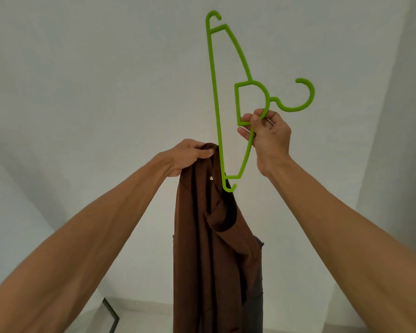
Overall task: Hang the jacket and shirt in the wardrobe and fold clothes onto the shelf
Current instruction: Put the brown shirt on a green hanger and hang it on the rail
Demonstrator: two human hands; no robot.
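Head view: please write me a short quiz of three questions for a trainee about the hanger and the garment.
1. True or false: the green hanger hangs on a rail.
2. What does the left hand grip? A the brown garment, B the hanger's hook, C nothing.
3. Fill in: the right hand holds the hanger with its long bar nearly ____.
Key: 1 false; 2 A; 3 upright.

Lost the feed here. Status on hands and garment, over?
Left hand grips brown garment. Right hand holds green hanger on end, lower tip at garment. Nothing blocking.
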